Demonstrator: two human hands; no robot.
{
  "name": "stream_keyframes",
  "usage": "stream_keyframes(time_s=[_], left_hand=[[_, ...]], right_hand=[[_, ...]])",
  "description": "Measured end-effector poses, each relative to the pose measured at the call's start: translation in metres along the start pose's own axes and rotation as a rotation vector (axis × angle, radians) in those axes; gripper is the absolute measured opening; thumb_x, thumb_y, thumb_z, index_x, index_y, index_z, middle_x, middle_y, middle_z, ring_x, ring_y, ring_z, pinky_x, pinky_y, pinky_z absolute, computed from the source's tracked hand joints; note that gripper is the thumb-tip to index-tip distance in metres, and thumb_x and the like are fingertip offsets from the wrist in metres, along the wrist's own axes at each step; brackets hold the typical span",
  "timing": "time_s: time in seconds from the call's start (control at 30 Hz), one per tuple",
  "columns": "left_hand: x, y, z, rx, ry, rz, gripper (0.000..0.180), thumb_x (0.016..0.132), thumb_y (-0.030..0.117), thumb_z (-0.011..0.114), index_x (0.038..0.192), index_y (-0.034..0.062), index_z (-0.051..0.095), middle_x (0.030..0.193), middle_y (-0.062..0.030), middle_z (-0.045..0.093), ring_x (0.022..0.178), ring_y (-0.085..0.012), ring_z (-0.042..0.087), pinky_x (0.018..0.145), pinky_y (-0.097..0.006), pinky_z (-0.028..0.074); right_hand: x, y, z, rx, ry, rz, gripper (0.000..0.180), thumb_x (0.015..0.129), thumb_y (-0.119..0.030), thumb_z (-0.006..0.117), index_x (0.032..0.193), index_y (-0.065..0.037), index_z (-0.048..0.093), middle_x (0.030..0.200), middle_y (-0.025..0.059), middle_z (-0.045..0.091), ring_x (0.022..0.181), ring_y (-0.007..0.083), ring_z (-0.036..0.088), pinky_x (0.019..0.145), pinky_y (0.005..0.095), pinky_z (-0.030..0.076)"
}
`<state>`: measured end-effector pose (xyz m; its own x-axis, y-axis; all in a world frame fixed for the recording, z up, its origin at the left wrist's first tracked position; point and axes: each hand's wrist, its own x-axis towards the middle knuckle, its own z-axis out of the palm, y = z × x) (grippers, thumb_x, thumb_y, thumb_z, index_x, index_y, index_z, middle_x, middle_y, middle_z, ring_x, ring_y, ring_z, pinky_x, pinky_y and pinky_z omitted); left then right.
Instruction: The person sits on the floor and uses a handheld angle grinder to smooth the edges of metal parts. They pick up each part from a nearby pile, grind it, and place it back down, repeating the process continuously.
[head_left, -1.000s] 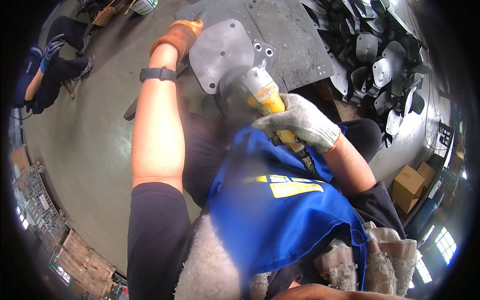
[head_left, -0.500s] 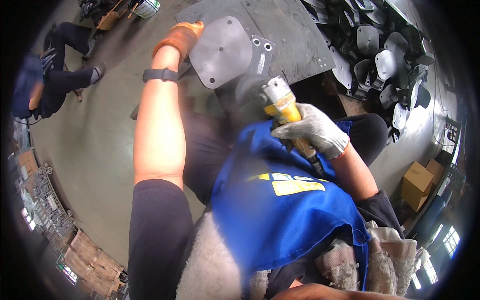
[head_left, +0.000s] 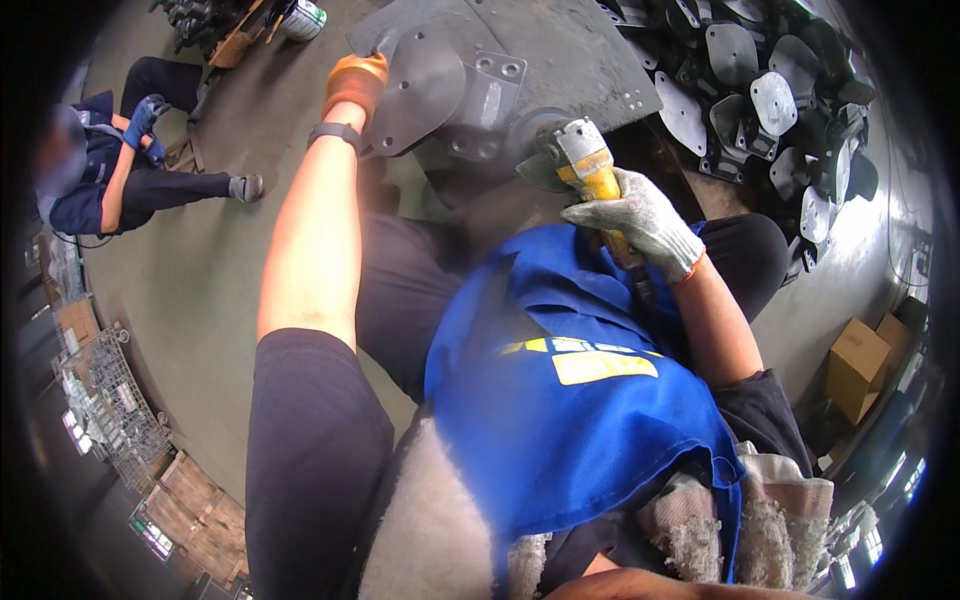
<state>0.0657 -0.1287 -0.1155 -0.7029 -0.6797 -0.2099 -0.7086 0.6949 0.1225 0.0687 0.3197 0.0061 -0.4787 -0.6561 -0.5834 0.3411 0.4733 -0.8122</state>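
At the far left, a seated co-worker (head_left: 120,170) in dark clothes is seen on the concrete floor (head_left: 200,300), well apart from the work. Wire crates (head_left: 120,410) and cardboard are stacked along the lower left edge.

Moving rightward, the left hand (head_left: 355,85), in an orange glove, is closed over the upper edge of a grey metal casting (head_left: 430,90), a rounded plate with a bolted flange block on its right side. The casting is held tilted against a dark steel bench (head_left: 570,45), and it is steadied by that grip alone as far as can be seen.

Just right of the casting, a yellow angle grinder (head_left: 580,165) is gripped around its body by the right hand (head_left: 640,220), which is wrapped shut in a grey knit glove. The grinder's disc (head_left: 540,150) is set at the lower right edge of the flange block, touching or very nearly touching; which of the two cannot be told. No sparks are visible.

A blue apron (head_left: 570,400) is worn over the lap below both arms.

To the far right, a heap of similar castings (head_left: 770,100) is piled beside the bench, with a cardboard box (head_left: 860,365) below it. Grinding on this piece is judged to be under way; whether the heap is finished or waiting cannot be told.
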Motion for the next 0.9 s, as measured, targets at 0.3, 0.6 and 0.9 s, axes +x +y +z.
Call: stream_keyframes(time_s=[0.3,0.6,0.9], left_hand=[[0.016,-0.013,0.016,0.056,0.022,0.101,0.057,0.098,0.05,0.052,0.116,-0.0009,0.072,0.121,-0.0263,0.07,0.119,-0.044,0.063,0.1,-0.045,0.052],[0.016,-0.02,0.022,0.058,0.007,0.06,0.059,0.097,0.053,0.052,0.116,0.0008,0.073,0.123,-0.0261,0.069,0.12,-0.0434,0.064,0.1,-0.046,0.052],[-0.008,0.003,-0.006,-0.016,0.024,0.03,0.054,0.098,0.048,0.053,0.112,0.0009,0.073,0.119,-0.0251,0.071,0.118,-0.043,0.065,0.098,-0.046,0.054]], right_hand=[[0.023,-0.023,0.003,0.026,-0.019,0.046,0.035,0.091,-0.032,0.081,0.104,-0.002,0.07,0.078,0.0018,0.067,0.065,0.0085,0.063,0.063,0.0237,0.051],[0.043,-0.027,0.006,-0.013,-0.018,-0.019,0.051,0.09,-0.056,0.073,0.1,-0.005,0.072,0.076,0.0003,0.064,0.066,0.0088,0.059,0.06,0.0254,0.045],[0.043,-0.029,0.008,0.04,-0.027,0.049,0.047,0.092,-0.049,0.073,0.104,-0.004,0.072,0.078,0.0017,0.066,0.065,0.0098,0.06,0.06,0.0255,0.048]])
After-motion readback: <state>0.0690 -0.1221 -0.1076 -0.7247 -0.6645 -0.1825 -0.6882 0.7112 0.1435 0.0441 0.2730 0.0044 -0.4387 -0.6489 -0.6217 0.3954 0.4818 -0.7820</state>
